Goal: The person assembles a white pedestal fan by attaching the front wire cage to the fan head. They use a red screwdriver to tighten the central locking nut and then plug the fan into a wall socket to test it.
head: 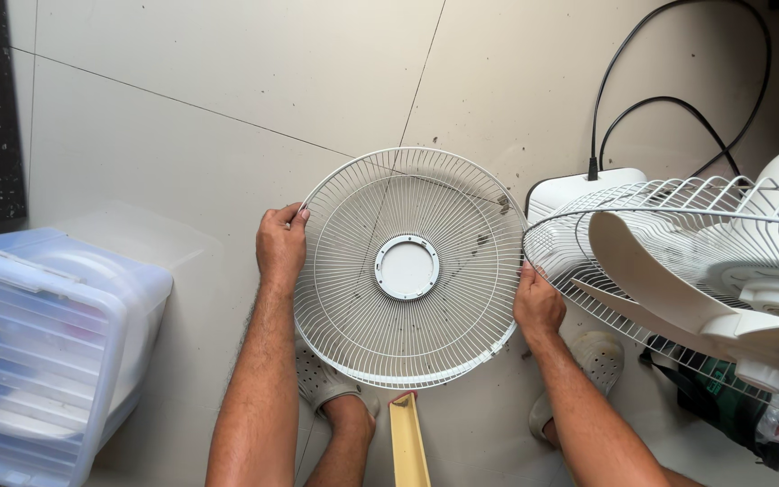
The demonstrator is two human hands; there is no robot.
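Head view: left hand closed on the left rim of a round white wire fan guard, fingers curled over the outer ring. Right hand closed on the guard's right rim, lower down. Guard held between the two grips, above the tiled floor, its face tilted up toward the camera; white plastic hub ring at its centre. Just right of the right grip: a white fan with rear cage and blades exposed, its cage edge near the held guard. Black cable runs behind it. Well left of the left grip: translucent plastic storage box. Below the guard, between the forearms: a yellow strip and perforated sandals.
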